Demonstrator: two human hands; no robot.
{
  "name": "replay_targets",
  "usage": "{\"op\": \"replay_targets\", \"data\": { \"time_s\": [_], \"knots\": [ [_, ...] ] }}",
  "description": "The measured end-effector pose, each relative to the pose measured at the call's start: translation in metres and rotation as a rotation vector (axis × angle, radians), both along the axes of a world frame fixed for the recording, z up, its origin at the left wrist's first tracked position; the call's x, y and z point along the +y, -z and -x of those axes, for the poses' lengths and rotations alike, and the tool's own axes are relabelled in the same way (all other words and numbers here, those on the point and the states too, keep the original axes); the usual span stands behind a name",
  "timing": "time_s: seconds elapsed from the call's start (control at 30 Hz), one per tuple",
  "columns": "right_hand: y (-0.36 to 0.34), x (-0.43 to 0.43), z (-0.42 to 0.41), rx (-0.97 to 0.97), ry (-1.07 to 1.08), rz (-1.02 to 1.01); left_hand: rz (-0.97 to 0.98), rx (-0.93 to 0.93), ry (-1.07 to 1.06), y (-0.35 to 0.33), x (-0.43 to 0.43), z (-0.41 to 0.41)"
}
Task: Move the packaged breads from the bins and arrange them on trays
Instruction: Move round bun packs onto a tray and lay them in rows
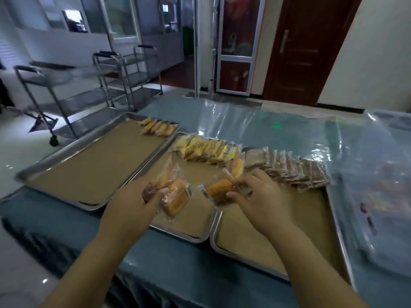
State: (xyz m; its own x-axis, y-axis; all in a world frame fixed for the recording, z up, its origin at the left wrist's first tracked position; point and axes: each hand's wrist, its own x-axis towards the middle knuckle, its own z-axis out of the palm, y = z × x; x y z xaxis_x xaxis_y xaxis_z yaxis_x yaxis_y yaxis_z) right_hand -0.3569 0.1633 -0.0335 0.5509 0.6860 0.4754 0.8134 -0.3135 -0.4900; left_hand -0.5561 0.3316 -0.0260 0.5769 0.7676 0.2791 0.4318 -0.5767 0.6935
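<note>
My left hand [133, 202] grips a bunch of packaged golden breads [175, 196] above the middle tray [189, 235]. My right hand [255, 196] holds another packaged golden bread [219, 191] over the seam between the middle tray and the right tray [244, 254]. A row of yellow packaged breads [206, 148] stands at the back of the middle tray. Brown packaged breads [289, 167] line the back of the right tray. The left tray [66, 158] carries a short row of golden packs [156, 127] in its far corner.
The trays sit on a table with a blue cloth under clear plastic [278, 130]. A clear bin [382, 196] with packs stands at the right. Steel trolleys [89, 92] stand on the floor to the left, beyond the table.
</note>
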Motion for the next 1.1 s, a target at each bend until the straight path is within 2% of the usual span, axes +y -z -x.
{"op": "replay_targets", "data": {
  "time_s": [0.27,0.4,0.5,0.7,0.9,1.1],
  "knots": [
    [0.042,0.139,-0.002,0.114,-0.006,0.004,0.057,0.192,-0.028,0.023,0.131,0.006],
    [0.045,0.205,-0.006,0.137,0.04,0.002,0.118,0.152,0.018,0.026,0.204,-0.007],
    [0.043,0.246,-0.01,0.139,0.056,0.028,0.048,0.232,0.053,0.029,0.251,-0.013],
    [0.038,0.308,-0.013,0.132,0.074,0.111,0.086,0.266,0.063,0.047,0.326,-0.029],
    [0.044,0.372,-0.008,0.166,0.153,0.117,0.14,0.215,0.076,0.066,0.392,-0.041],
    [0.054,0.469,0.008,0.205,0.238,0.134,0.061,0.215,0.14,0.072,0.492,-0.043]
  ]
}}
